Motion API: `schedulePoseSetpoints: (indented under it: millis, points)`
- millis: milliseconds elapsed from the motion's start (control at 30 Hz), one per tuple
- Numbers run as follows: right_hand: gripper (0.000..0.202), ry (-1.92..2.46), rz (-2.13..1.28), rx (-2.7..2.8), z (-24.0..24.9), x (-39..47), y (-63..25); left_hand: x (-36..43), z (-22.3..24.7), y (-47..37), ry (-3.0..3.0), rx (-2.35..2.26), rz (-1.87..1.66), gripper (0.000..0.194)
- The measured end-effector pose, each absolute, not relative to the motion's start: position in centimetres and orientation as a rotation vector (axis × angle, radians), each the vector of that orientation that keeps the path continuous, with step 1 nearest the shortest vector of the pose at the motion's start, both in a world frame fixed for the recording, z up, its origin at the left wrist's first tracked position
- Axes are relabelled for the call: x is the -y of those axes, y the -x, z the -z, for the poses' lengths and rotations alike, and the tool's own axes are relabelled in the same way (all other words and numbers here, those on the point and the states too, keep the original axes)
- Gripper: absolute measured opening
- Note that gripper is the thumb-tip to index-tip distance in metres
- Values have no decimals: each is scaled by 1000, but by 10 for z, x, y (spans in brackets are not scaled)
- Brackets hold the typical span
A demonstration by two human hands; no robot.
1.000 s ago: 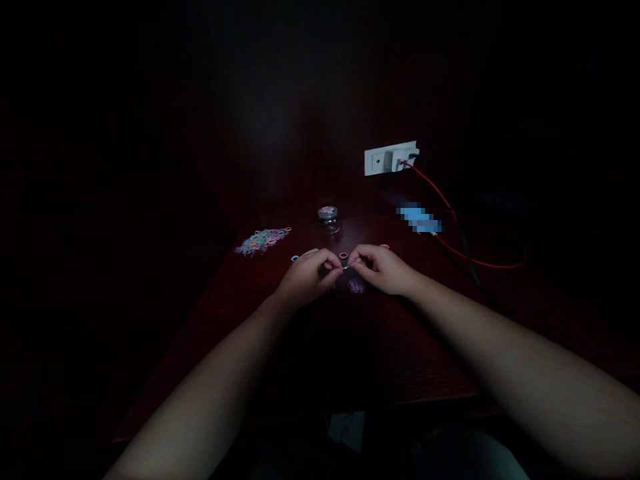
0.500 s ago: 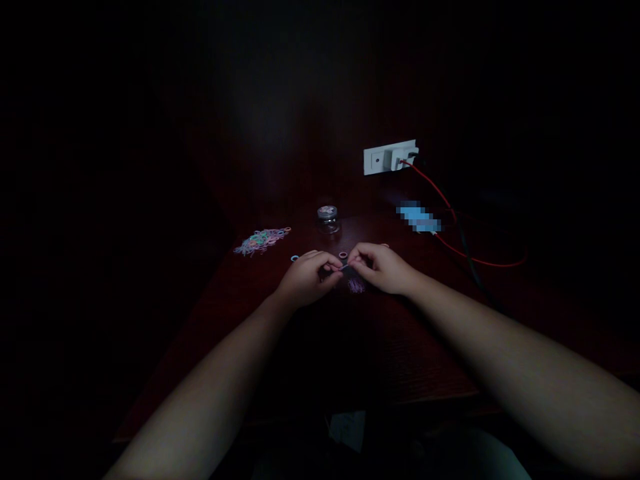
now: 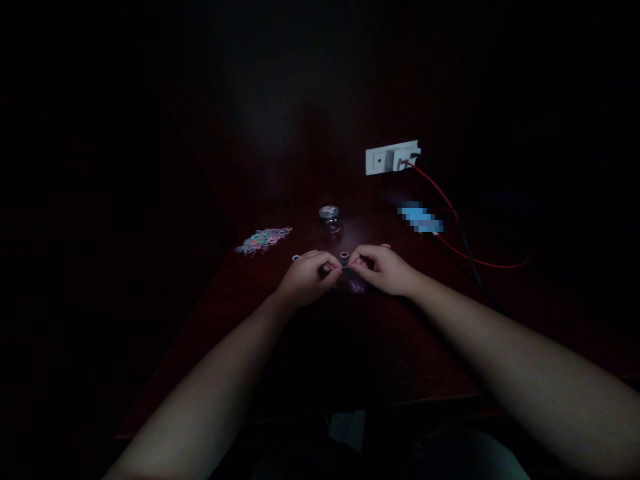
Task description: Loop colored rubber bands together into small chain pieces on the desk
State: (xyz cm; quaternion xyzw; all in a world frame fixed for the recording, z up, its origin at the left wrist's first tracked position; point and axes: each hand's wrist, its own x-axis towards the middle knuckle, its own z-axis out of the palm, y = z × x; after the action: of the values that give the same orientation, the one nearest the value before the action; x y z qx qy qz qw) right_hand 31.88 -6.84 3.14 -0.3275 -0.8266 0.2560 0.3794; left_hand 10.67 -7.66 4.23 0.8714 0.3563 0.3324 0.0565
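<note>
Between my two hands a small pale elastic hair tie [image 3: 345, 267] is drawn out into a short line. The fingertips of my left hand [image 3: 311, 277] pinch one end, and those of my right hand [image 3: 384, 271] pinch the other. Just below it on the table lies a little bunch of purple hair ties [image 3: 357, 286]. A pinkish hair tie [image 3: 345, 255] rests right behind the gap between the hands. Partly covered by my left hand is a blue one [image 3: 295, 257]; another, orange-pink [image 3: 386, 247], peeks out behind my right hand.
A heap of mixed-colour hair ties [image 3: 264, 241] lies at the left of the dark red table [image 3: 425, 353]. Behind my hands stands a clear lidded jar [image 3: 329, 221]. To the right are a blurred-out blue object [image 3: 420, 217], a red cable [image 3: 480, 263] and a wall socket [image 3: 379, 161].
The hair tie between my fingertips looks slightly straighter. Both hands stay almost in place, and the whole view has shifted a little.
</note>
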Motion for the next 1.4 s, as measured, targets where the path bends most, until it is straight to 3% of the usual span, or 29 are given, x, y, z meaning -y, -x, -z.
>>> schedulePoseSetpoints:
  millis: [1400]
  points:
    - [11,852,-652,2133,-33,69,-318,76,-42,-106,-2674,-1045,-1029,8]
